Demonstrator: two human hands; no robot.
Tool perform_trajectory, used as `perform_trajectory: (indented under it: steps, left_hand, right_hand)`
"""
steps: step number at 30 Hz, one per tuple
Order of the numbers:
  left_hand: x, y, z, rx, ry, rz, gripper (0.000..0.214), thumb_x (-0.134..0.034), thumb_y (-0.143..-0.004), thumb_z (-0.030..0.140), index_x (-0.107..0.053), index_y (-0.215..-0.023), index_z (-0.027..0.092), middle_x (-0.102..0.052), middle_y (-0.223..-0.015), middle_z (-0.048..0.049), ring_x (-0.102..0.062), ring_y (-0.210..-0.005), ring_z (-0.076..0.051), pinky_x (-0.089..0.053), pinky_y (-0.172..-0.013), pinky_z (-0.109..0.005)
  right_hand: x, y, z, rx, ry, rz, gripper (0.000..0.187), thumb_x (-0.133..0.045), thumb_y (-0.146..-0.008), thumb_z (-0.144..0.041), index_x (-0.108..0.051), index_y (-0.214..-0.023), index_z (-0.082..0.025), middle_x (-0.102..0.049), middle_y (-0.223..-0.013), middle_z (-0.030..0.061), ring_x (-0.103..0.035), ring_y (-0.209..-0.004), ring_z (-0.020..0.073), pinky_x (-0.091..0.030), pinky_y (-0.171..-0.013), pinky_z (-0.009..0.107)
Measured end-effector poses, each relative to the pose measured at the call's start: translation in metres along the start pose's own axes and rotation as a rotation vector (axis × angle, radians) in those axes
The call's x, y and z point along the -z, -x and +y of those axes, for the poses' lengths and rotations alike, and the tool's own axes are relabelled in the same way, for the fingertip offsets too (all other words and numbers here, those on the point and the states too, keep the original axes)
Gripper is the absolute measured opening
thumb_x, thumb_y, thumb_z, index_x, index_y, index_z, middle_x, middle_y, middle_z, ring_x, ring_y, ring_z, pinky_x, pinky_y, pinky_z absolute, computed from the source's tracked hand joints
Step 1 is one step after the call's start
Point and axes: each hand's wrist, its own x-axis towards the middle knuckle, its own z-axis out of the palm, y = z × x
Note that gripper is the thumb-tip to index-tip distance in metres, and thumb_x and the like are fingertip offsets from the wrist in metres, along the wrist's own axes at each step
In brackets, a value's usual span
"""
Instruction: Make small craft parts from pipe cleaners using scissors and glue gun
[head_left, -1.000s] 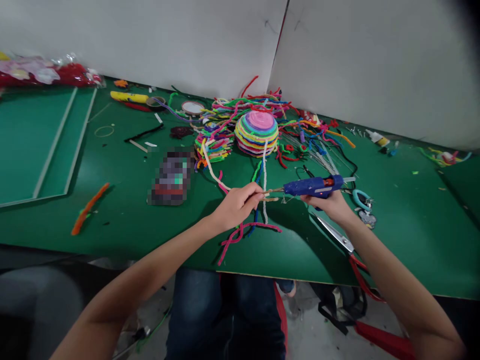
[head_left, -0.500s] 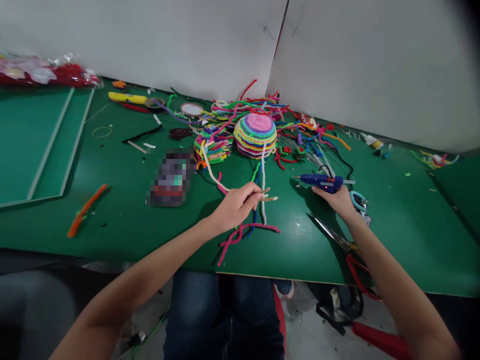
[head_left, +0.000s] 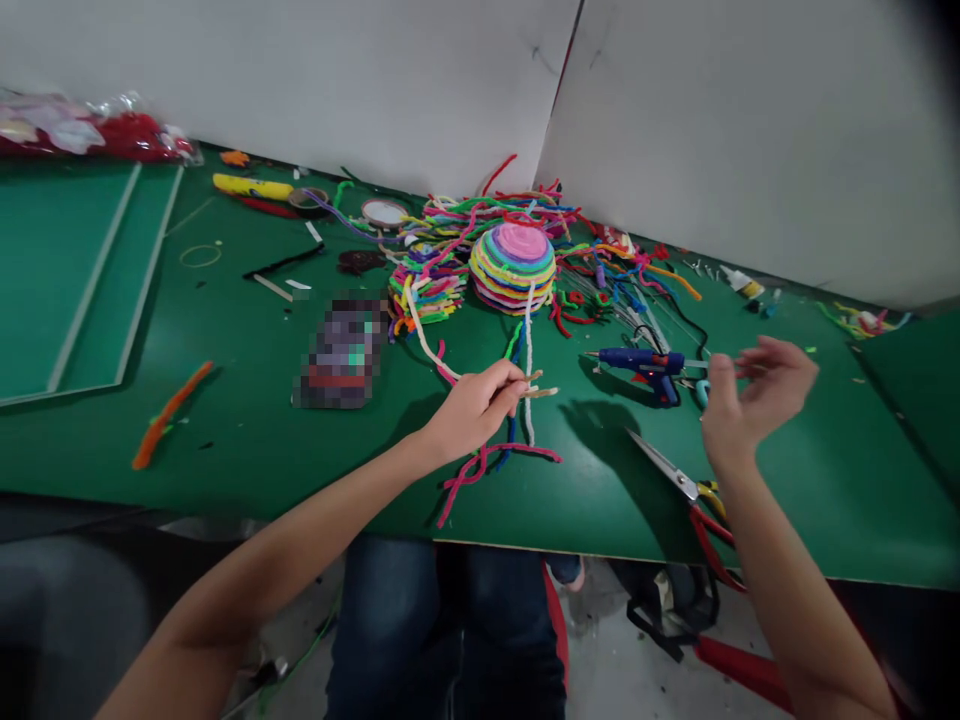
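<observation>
Green table [head_left: 247,440]: scissors [head_left: 679,485], perhaps pliers, near glue gun [head_left: 637,362].

Craft workshop bench. A green table [head_left: 247,420] stood against plain white wall panels [head_left: 750,130], strewn with coloured pipe cleaners [head_left: 495,215], a blue glue gun [head_left: 637,362], scissors [head_left: 679,480] and tape rolls [head_left: 384,212]. Offcuts lay scattered everywhere.

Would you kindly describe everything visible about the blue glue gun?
The glue gun is a small blue tool that looks plastic, with a slim metal nozzle pointing left and a clear glue stick protruding at its right end. It sits on the green table with its handle toward the viewer, beside the scissors. No hand touches it; the right hand hovers open just to its right.
</observation>
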Motion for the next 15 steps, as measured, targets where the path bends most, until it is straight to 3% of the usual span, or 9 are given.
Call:
perform_trajectory:
  steps: [1, 3, 6, 10, 15]
  left_hand:
    - [0.000, 0.000, 0.000, 0.001, -0.006, -0.001, 0.017, -0.039, -0.092, 0.028, -0.048, -0.082, 0.017, -0.053, -0.059, 0.0042, -0.040, -0.045, -0.005, -0.031, -0.046, -0.019]
    - [0.000, -0.001, -0.002, 0.005, -0.027, 0.007, 0.017, -0.039, -0.091, 0.027, -0.048, -0.081, 0.017, -0.053, -0.059, 0.0045, -0.040, -0.045, -0.005, -0.032, -0.046, -0.019]
    - [0.002, -0.002, -0.004, 0.024, -0.049, 0.022, 0.015, -0.040, -0.091, 0.026, -0.047, -0.082, 0.017, -0.053, -0.059, 0.0050, -0.042, -0.046, -0.005, -0.032, -0.047, -0.018]
    - [0.004, -0.002, -0.006, 0.057, -0.040, 0.035, 0.015, -0.039, -0.091, 0.028, -0.047, -0.084, 0.017, -0.052, -0.060, 0.0049, -0.041, -0.046, -0.005, -0.031, -0.045, -0.018]
    - [0.004, -0.002, -0.005, 0.056, -0.048, 0.022, 0.016, -0.040, -0.091, 0.030, -0.048, -0.085, 0.017, -0.052, -0.060, 0.0055, -0.041, -0.046, -0.005, -0.032, -0.047, -0.018]
  right_hand:
    - [-0.006, -0.001, -0.011, 0.071, 0.007, -0.129, 0.026, -0.062, -0.077, -0.035, -0.059, -0.100, -0.023, -0.061, -0.085, 0.0044, -0.059, -0.073, 0.0172, -0.048, -0.066, 0.031]
    - [-0.029, -0.002, -0.031, 0.190, 0.015, -0.514, 0.015, -0.061, -0.078, -0.029, -0.063, -0.091, -0.022, -0.065, -0.080, 0.0026, -0.061, -0.070, 0.0161, -0.049, -0.068, 0.031]
    - [-0.079, -0.002, -0.052, 0.236, 0.086, -0.858, 0.016, -0.057, -0.079, -0.022, -0.066, -0.092, -0.021, -0.068, -0.089, 0.0036, -0.063, -0.079, 0.0180, -0.049, -0.072, 0.031]
    - [-0.138, -0.003, -0.062, 0.140, 0.229, -0.979, 0.020, -0.057, -0.077, -0.022, -0.067, -0.094, -0.022, -0.069, -0.094, 0.0045, -0.062, -0.086, 0.0211, -0.048, -0.074, 0.033]
    - [-0.163, 0.003, -0.062, 0.114, 0.294, -1.010, 0.019, -0.054, -0.080, -0.026, -0.067, -0.094, -0.023, -0.066, -0.097, 0.0063, -0.060, -0.088, 0.0227, -0.046, -0.069, 0.032]
